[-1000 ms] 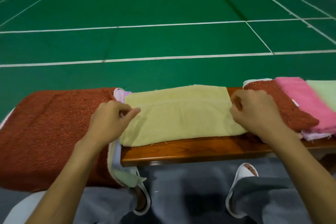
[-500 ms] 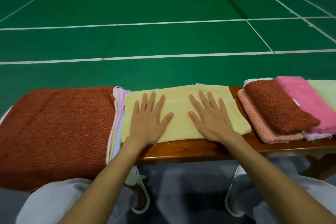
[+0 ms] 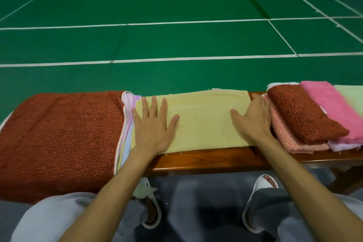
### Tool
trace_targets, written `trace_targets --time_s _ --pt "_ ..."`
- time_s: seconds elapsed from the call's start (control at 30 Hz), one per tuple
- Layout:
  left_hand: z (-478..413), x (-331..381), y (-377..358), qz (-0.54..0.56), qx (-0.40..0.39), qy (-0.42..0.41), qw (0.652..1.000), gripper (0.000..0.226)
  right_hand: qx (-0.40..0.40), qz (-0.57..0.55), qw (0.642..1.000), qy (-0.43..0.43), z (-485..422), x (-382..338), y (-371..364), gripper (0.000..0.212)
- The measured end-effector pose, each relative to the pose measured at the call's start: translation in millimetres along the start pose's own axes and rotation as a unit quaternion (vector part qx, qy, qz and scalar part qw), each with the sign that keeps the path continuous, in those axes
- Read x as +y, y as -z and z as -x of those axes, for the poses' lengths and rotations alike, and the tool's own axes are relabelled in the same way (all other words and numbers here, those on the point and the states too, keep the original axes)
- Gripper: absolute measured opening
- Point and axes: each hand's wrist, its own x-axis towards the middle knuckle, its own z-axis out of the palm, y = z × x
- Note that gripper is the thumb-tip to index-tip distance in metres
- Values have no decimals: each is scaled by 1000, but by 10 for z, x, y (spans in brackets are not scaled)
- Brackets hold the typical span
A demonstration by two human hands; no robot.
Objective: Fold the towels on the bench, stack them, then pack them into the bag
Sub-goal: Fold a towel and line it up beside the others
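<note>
Yellow towel [image 3: 204, 122] looks soft, light, limp; left hand [image 3: 153, 125] and right hand [image 3: 253, 122] press it flat, grasping nothing; I'd pinch corners just outside each hand.

Only one cam, worn on the head, wide-angle, looking forward and down from right over the near edge of the bench [image 3: 196, 161], so it's really close in. The bench runs left to right across mid-frame, with the green court floor [image 3: 176, 6] stretching off beyond its far edge.
</note>
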Motion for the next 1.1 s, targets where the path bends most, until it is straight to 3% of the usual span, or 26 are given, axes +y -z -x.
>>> trace_targets --time_s 0.1,0.2,0.37,0.43,0.5,0.6,0.7,0.8,0.9,0.97,1.03,1.1 --pt "83 321 14 33 36 -38 998 75 -20 -38 999 -25 -94 -45 97 67" --pt "106 541 -65 51 6 -88 995 70 -83 -82 992 -52 -129 -55 219 57" --pt "122 668 -200 3 -36 -102 994 72 -144 -110 983 -24 -154 -37 331 48" --pt "138 699 -207 3 -39 -106 994 73 -162 -176 970 -46 -161 -38 390 44" --pt "147 744 -216 6 -45 -109 993 73 -193 -296 929 -106 -203 -33 503 45" --pt "140 871 -185 45 -58 -119 990 73 -251 -465 834 -156 -261 2 683 52" --pt "128 1002 -39 211 -81 -107 968 69 -250 -516 807 -142 -275 -3 773 57" --pt "78 1086 223 470 -105 -31 876 63 -193 -526 820 -116 -241 -123 770 60" --pt "-22 1052 536 680 -144 86 714 65 -173 -502 844 -79 -102 -439 692 64" --pt "-76 923 650 762 -195 126 605 67 -198 -490 847 -51 51 -704 557 71" --pt "-98 777 697 809 -245 130 519 73 -255 -497 828 -37 208 -937 366 81" --pt "-93 657 726 833 -273 125 465 68 -323 -541 775 -48 326 -1117 180 81"
